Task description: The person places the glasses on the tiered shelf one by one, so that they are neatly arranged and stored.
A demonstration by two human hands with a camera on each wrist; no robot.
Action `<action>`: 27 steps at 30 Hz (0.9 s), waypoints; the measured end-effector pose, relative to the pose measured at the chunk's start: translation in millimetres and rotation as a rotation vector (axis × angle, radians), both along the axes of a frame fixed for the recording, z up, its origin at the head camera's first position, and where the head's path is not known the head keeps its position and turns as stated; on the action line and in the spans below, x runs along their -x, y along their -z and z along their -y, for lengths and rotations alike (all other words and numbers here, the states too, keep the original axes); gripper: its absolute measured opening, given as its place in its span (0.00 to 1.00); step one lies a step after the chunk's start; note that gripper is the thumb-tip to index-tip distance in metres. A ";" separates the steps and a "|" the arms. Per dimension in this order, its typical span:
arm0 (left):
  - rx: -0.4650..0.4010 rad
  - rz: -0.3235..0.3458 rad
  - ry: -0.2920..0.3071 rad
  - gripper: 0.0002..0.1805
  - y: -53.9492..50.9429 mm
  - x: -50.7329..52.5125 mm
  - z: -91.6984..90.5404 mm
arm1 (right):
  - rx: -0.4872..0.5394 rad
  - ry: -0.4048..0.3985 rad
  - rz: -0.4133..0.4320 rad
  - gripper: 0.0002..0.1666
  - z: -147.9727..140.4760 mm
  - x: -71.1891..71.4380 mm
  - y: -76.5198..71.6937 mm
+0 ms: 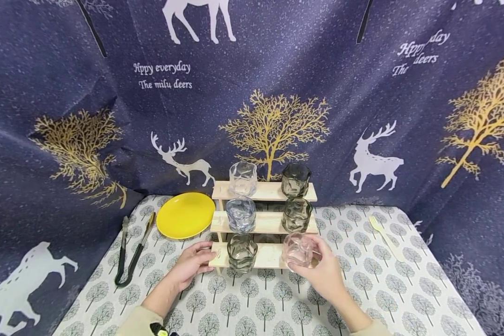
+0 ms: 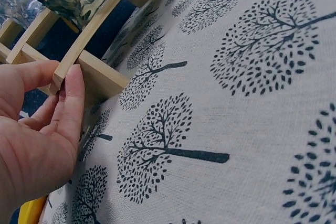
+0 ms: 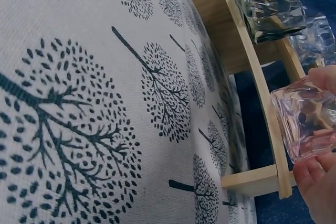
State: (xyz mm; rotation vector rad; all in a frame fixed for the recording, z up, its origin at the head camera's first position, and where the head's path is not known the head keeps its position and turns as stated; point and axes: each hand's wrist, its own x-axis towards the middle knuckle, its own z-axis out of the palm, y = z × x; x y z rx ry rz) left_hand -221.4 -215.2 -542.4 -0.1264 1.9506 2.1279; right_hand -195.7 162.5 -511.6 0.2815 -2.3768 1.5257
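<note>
A three-tier wooden rack [image 1: 273, 190] stands on the table, with glass cups on every tier. My left hand [image 1: 193, 259] pinches the left end of its lowest board, thumb and fingers on either face in the left wrist view. At the right of that same board, my right hand [image 1: 325, 270] holds a pink glass cup [image 1: 297, 249], which sits at the board in the right wrist view. A dark grey glass cup [image 1: 242, 253] stands on the lowest tier's left side. Above it are a bluish cup [image 1: 241, 214] and a clear cup [image 1: 243, 178]; two dark cups [image 1: 297, 214] stand on the right.
Left of the rack lies a yellow plate [image 1: 185, 215], with black-handled tongs [image 1: 130, 256] beside it. A pale yellow fork [image 1: 386, 238] lies to the right. The tree-patterned tablecloth [image 1: 264, 303] covers the table, and a dark blue deer-print cloth [image 1: 277, 60] hangs behind.
</note>
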 end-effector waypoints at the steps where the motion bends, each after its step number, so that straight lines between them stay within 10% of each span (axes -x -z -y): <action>1: 0.000 0.000 0.001 0.31 0.1 0.0 0.0 | -0.001 -0.002 -0.012 0.49 0.3 0.2 0.6; 20: -0.001 -0.005 0.001 0.33 -2.4 1.1 2.8 | 0.035 -0.059 0.095 0.52 -0.5 -1.4 -0.8; 27: -0.014 -0.035 -0.050 0.31 -17.8 5.5 12.4 | -0.019 -0.068 0.053 0.45 -16.5 -1.5 -9.0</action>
